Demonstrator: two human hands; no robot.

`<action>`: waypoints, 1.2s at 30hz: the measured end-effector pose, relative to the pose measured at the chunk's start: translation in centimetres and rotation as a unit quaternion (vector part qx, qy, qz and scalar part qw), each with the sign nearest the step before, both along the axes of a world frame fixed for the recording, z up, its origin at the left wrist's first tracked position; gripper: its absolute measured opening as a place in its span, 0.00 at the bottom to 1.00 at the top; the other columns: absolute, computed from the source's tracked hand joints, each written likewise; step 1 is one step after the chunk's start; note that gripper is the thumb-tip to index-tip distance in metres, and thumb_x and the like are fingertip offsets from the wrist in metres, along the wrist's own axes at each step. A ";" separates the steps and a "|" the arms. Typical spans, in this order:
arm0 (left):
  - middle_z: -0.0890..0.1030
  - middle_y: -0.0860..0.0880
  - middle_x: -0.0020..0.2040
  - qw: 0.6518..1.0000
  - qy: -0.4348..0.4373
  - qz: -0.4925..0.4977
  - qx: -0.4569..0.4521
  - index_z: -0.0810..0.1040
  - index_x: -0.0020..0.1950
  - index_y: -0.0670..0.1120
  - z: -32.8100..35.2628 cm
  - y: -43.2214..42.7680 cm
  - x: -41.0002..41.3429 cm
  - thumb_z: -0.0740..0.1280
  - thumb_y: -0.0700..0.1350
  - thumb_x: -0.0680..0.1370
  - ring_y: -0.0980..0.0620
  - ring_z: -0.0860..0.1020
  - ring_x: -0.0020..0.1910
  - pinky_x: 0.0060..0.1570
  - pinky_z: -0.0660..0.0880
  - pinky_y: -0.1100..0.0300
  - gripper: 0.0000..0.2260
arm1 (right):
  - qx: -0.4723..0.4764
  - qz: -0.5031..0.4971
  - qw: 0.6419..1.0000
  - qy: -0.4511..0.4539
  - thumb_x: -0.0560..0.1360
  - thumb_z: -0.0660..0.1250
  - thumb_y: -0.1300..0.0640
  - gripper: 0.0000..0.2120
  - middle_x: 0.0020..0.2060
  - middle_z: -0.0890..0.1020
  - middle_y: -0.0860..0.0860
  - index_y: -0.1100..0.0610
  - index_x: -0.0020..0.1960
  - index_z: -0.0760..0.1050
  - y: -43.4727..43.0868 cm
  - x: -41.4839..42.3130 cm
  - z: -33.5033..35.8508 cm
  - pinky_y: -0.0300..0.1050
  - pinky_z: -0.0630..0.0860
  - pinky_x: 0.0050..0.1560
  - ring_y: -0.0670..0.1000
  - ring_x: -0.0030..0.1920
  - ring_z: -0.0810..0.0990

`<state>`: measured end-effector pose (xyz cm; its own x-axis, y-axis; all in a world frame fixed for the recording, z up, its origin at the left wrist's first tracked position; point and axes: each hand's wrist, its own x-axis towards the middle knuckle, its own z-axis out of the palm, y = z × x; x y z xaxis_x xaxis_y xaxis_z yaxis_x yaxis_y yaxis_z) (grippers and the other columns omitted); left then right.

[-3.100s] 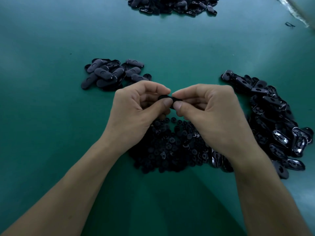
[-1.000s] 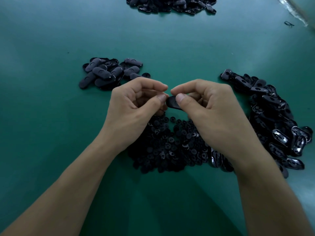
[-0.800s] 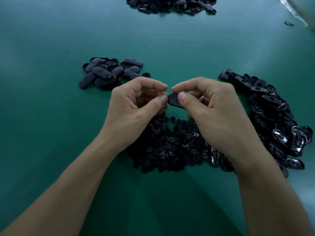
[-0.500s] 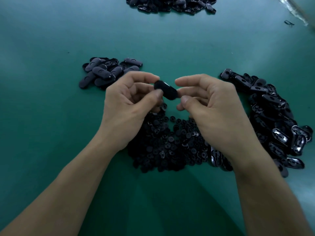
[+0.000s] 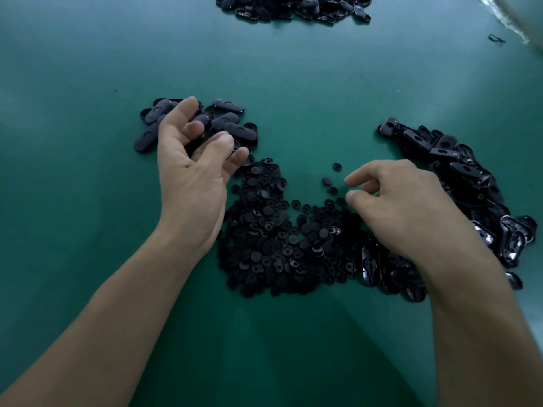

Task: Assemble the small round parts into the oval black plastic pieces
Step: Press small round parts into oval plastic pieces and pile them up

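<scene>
Your left hand hovers over the left heap of oval pieces on the green counter, its fingers spread and loose, gripping nothing. Your right hand hangs above the right edge of the pile of small round parts in the middle, thumb and forefinger slightly apart with nothing between them. A few stray round parts lie just beyond that forefinger. A second heap of oval pieces lies to the right, partly under your right wrist, and another heap sits at the far edge.
</scene>
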<state>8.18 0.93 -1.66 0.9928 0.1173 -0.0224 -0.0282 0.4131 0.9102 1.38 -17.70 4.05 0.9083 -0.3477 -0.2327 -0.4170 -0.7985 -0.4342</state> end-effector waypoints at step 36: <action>0.79 0.53 0.40 0.988 -0.079 -0.075 0.109 0.80 0.47 0.48 -0.6 0.1 -0.4 0.68 0.38 0.76 0.56 0.77 0.38 0.42 0.75 0.63 0.05 | -0.033 0.175 0.954 0.242 0.61 0.83 0.51 0.45 0.45 0.70 0.40 0.32 0.67 0.60 -0.3 -2.0 3.0 0.33 0.66 0.31 0.40 0.40 0.71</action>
